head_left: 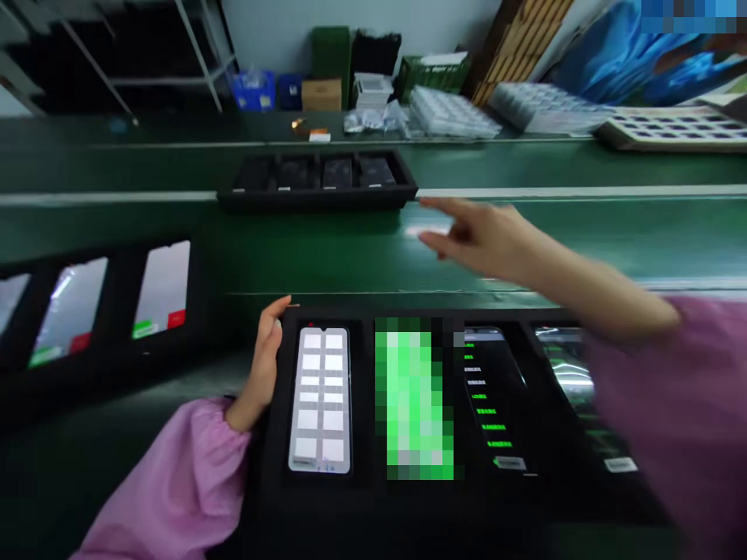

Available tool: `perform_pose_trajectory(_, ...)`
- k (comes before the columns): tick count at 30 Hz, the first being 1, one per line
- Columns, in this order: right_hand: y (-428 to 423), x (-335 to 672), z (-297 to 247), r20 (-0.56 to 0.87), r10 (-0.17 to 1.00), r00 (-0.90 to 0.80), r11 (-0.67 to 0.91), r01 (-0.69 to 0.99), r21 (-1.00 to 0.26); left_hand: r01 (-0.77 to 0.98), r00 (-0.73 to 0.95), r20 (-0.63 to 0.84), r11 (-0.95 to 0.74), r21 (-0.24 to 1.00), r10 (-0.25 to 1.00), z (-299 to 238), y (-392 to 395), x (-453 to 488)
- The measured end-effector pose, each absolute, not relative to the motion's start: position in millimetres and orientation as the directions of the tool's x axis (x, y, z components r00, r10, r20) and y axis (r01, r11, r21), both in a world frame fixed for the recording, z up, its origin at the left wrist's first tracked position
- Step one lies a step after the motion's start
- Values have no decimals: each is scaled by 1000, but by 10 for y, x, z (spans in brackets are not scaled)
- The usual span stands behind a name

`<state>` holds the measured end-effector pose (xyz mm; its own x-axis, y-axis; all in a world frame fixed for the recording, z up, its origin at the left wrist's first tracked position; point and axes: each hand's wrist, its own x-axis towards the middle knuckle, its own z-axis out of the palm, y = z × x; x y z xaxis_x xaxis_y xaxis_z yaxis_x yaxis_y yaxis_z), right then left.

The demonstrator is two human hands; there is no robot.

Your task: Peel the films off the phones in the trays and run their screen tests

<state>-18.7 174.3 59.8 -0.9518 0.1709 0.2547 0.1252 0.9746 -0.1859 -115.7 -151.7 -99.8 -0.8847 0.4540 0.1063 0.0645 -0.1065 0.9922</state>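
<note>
Four phones [320,400] lie in the nearest tray [373,498].

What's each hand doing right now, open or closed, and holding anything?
Left hand: loosely curled, empty, against the edge of the black phone tray.
Right hand: open, empty, above the green conveyor belt.

A black tray [373,505] lies at bottom centre of the frame, holding upright phones side by side, screens lit: a phone [319,400] showing white tiles, a blurred green screen [413,397], a phone [496,397] with green text, and a fourth phone [563,381] at right, partly hidden.
</note>
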Motion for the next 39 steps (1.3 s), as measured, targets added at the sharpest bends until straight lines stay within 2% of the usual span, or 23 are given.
perform_pose_trajectory(2,1660,-519,895,322,190,-928,977,146,-155,85,-885,123,-105,991,448,-995,-1538,-1142)
perform_pose_trajectory(4,1398,-576,1029,379,133,-916,985,81,-151,88,-887,129,-112,990,444,-992,-1556,-1095)
perform_pose_trajectory(6,1034,-380,973,427,-63,-902,987,-121,-110,76,-889,126,-129,989,440,-997,-1562,-1042)
perform_pose_trajectory(8,711,-71,791,398,-273,-876,944,-324,-66,57,-893,118,-150,987,435,-1006,-1557,-1013)
perform_pose_trajectory(10,510,172,552,319,-369,-873,902,-419,-101,38,-897,107,-165,986,430,-1012,-1549,-1004)
perform_pose_trajectory(15,367,81,57,199,-309,-930,927,-341,-156,34,-897,114,-190,981,428,-1013,-1540,-998)
perform_pose_trajectory(22,344,-197,-83,95,-305,-948,936,-317,-156,-4,-893,91,-211,977,442,-989,-1531,-987)
perform_pose_trajectory(33,766,123,-45,55,-239,-969,960,-244,-134,4,-897,92,-200,980,432,-982,-1524,-982)
perform_pose_trajectory(39,736,212,-75,77,-262,-962,955,-269,-120,-23,-897,88,-243,970,434,-1009,-1511,-1000)
